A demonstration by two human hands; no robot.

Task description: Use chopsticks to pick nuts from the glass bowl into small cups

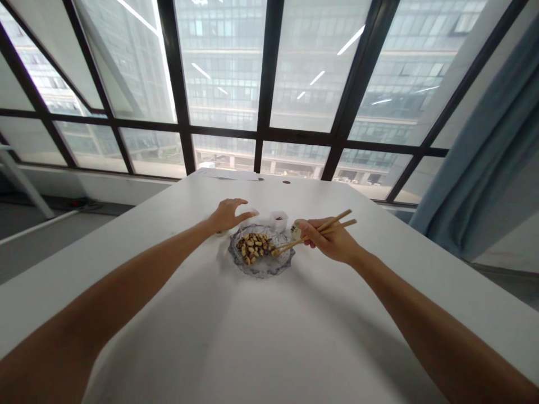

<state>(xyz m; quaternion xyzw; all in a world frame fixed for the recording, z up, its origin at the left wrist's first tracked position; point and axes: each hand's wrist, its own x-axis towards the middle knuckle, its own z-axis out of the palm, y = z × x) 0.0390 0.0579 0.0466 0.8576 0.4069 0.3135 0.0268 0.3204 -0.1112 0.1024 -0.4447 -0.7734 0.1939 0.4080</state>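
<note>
Step in hand, as I read it: picking nuts with chopsticks. Right hand (332,241) clenched on pair of light wooden chopsticks (314,233), tips at right edge of nut pile. Left hand (227,215) released, flat, fingers resting on small white cup (249,215). Scalloped clear glass dish (261,264) mid white counter (269,325), holding brown-tan shelled nuts (254,247), heaped left-centre. Next move likely needs tips pinching single nut, steady lift.
</note>
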